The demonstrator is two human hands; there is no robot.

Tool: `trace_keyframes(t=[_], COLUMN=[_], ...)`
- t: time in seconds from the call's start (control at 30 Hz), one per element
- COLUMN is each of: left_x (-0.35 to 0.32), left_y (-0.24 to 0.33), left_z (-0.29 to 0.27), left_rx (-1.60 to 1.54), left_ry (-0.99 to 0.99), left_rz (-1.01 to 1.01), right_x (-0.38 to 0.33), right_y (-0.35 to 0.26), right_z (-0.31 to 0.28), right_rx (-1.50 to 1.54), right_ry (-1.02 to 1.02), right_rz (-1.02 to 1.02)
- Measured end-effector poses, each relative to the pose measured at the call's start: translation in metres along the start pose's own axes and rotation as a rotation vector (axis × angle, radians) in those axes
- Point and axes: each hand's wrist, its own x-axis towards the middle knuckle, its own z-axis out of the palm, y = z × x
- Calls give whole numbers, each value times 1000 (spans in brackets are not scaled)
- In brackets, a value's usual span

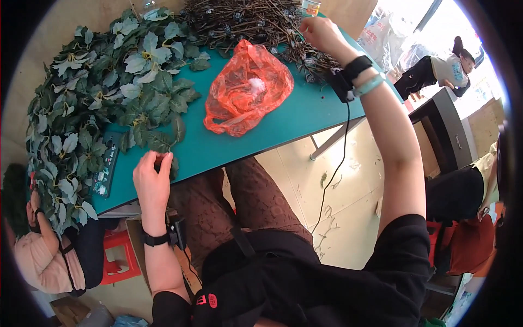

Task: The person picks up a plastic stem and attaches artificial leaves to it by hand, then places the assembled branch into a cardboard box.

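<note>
My left hand is at the near edge of the green table, its thumb and fingers pinched together at the stem of an artificial leaf sprig. That sprig lies at the edge of a big heap of artificial green leaves on the left. My right hand reaches to the far side, fingers closed beside a pile of brown artificial twigs; what its fingertips hold is too small to make out. Between the hands a crumpled red plastic bag lies open, with a small whitish clump inside.
The green table ends just before my lap. A dark phone-like flat object lies partly under the leaves. A cable hangs from my right wrist device. One person sits at the left; others are at the right. Twig scraps lie on the floor.
</note>
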Motion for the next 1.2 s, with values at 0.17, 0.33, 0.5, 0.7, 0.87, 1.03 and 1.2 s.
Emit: trace_keyframes(t=[0.17,0.33,0.5,0.7,0.87,1.03,1.2], left_x=[-21,-40,-48,-46,-49,-50,-62], left_y=[-20,-16,-25,-14,-20,-14,-9], left_z=[-5,-16,-12,-10,-5,-9,-8], left_rx=[-563,-1035,-1172,-1381,-1396,-1376,-1349], left_ry=[9,-32,-59,-93,-105,-172,-70], left_rz=[-58,-135,-133,-126,-113,-81,-286], right_x=[21,20,16,13,2,-9,-29], right_y=[34,55,44,46,41,53,16], right_z=[34,38,24,0,-22,-36,-49], right_rx=[-327,-162,-18,7,222,511,821], right_ry=[-132,-319,-382,-277,-79,84,129], right_rz=[60,0,-178,-63,296,403,378])
